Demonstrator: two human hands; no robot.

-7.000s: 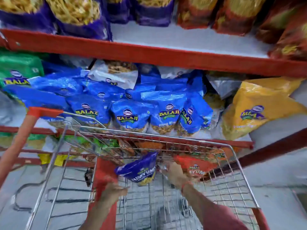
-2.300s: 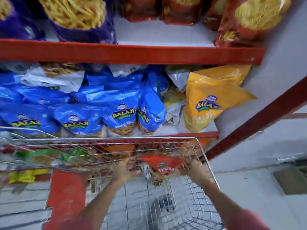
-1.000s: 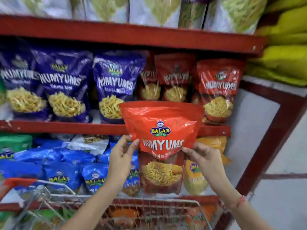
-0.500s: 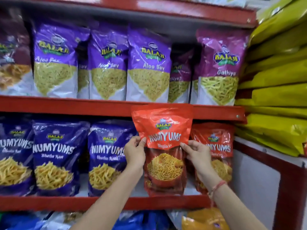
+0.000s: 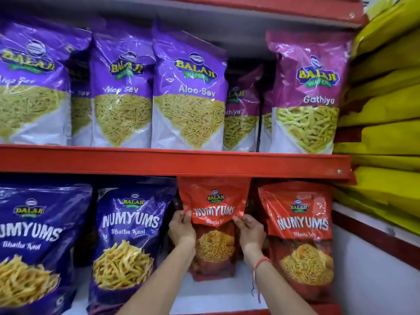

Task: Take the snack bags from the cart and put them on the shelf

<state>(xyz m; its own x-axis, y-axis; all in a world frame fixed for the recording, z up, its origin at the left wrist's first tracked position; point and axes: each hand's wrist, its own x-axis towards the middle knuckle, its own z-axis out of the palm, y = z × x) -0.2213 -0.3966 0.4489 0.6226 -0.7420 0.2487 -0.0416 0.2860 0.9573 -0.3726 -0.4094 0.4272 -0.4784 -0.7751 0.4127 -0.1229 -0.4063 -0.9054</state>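
A red Numyums snack bag stands upright on the white shelf board, set back between a dark blue Numyums bag and another red Numyums bag. My left hand grips its left edge and my right hand grips its right edge, both at mid height. The bag's top sits just under the red shelf rail. The cart is out of view.
Purple Aloo Sev bags and magenta Gathiya bags fill the shelf above. Yellow bags are stacked at the right beyond the red upright. A further dark blue Numyums bag stands at the far left.
The red bag has gone from in front of the rail back into the shelf, down between the blue and red bags. Both hands went in with it, and the view has come closer.
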